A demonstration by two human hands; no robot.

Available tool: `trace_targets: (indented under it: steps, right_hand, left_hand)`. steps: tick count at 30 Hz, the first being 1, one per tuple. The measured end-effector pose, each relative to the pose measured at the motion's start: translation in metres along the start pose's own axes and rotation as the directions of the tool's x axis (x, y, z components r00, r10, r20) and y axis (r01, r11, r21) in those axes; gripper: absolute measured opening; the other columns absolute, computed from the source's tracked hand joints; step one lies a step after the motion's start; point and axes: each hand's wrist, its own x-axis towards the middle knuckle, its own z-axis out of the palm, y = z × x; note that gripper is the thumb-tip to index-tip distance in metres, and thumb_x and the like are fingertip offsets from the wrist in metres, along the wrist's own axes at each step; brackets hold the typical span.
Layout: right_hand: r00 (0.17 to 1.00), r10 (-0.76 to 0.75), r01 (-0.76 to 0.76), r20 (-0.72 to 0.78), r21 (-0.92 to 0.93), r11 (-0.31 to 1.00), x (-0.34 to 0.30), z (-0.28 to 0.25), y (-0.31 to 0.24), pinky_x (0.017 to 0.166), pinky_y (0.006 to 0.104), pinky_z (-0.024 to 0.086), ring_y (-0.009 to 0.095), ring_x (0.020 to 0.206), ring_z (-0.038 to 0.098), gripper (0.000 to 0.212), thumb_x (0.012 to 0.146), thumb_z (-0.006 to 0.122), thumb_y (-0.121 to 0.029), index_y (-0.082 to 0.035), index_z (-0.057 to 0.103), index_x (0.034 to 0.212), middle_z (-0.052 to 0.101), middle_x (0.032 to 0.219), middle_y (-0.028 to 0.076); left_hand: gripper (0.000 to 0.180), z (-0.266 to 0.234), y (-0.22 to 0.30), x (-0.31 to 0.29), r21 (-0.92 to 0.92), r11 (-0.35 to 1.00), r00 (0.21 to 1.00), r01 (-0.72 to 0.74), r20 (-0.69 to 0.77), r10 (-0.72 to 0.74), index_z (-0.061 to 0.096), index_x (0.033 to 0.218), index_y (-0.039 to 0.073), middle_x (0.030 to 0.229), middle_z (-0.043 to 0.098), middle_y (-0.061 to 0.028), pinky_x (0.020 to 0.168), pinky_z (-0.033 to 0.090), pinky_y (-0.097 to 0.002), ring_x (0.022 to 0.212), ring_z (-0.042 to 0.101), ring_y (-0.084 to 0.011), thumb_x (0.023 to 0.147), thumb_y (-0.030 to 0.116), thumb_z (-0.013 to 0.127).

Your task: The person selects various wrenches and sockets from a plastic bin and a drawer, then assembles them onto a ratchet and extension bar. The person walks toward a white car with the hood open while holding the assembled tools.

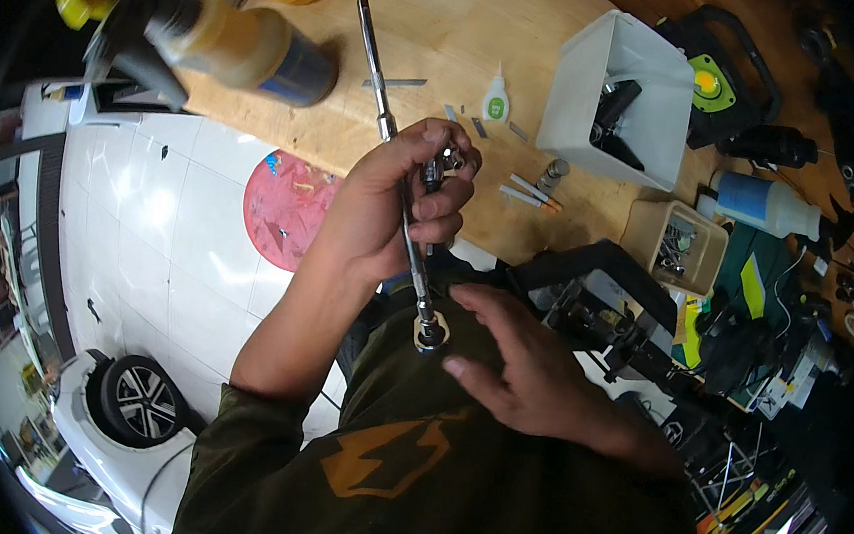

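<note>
My left hand [384, 195] is closed round a long chrome ratchet wrench [416, 256], held slanting over the workbench's near edge. Its rounded head [431, 334] points down toward my shirt, and a slim chrome bar [372, 52] runs up past my fingers. Between the thumb and fingers of that hand is also a small dark metal piece [434, 174], perhaps a socket, partly hidden. My right hand [534, 376] is open just right of the ratchet head, thumb and fingers apart, with nothing visible in it.
On the wooden bench [466, 29] stand a white bin [611, 156] with dark tools, a beige tub [682, 277] of small metal parts, a glue bottle [496, 102], two cigarettes [528, 197] and a spray bottle [253, 53]. A red round stool seat [291, 206] stands below.
</note>
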Motion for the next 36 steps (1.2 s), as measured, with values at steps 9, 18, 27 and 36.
trace_targets:
  steps: [9,18,27,36]
  right_hand:
    - [0.992,-0.061,0.034,0.11,0.233,0.972,-0.091,0.047,0.033,0.076,0.0268,0.044,0.011,0.083,0.053,0.031,0.089,0.055,-0.014,-0.001,0.05,0.117,0.057,0.097,0.006]
    - [0.998,-0.069,0.062,-0.006,0.537,0.841,-0.195,0.107,0.06,0.089,0.028,0.041,0.012,0.093,0.052,0.03,0.094,0.041,-0.014,0.005,0.045,0.118,0.056,0.097,0.007]
    - [0.995,-0.097,0.064,0.016,0.645,0.761,-0.219,0.162,0.039,0.084,0.0265,0.041,0.01,0.086,0.05,0.034,0.09,0.049,-0.016,0.003,0.044,0.117,0.053,0.093,0.005]
    - [0.989,-0.141,0.15,-0.053,0.416,0.897,-0.2,0.253,-0.006,0.073,0.0226,0.041,0.008,0.079,0.047,0.036,0.083,0.056,-0.006,0.0,0.04,0.115,0.05,0.092,0.004]
  left_hand:
    - [0.017,0.013,-0.076,-0.071,-0.002,0.973,0.964,-0.232,-0.137,0.229,0.056,0.098,0.001,0.081,0.053,-0.007,0.045,0.036,-0.0213,0.058,0.044,-0.011,0.09,0.015,0.052]
    - [0.018,-0.003,-0.173,-0.179,0.015,0.976,0.973,-0.216,-0.073,0.217,0.057,0.1,0.007,0.095,0.063,-0.01,0.081,0.051,-0.0408,0.088,0.062,-0.0227,0.092,0.022,0.05]
    - [0.019,-0.01,-0.175,-0.249,-0.109,0.971,0.977,-0.214,-0.004,0.215,0.057,0.101,0.01,0.097,0.064,-0.0089,0.076,0.048,-0.0387,0.088,0.06,-0.0218,0.096,0.025,0.047]
    - [0.021,-0.047,-0.128,-0.326,-0.162,0.96,0.971,-0.229,0.031,0.237,0.057,0.1,0.009,0.077,0.054,-0.0038,0.059,0.038,-0.0284,0.063,0.046,-0.0144,0.097,0.027,0.046]
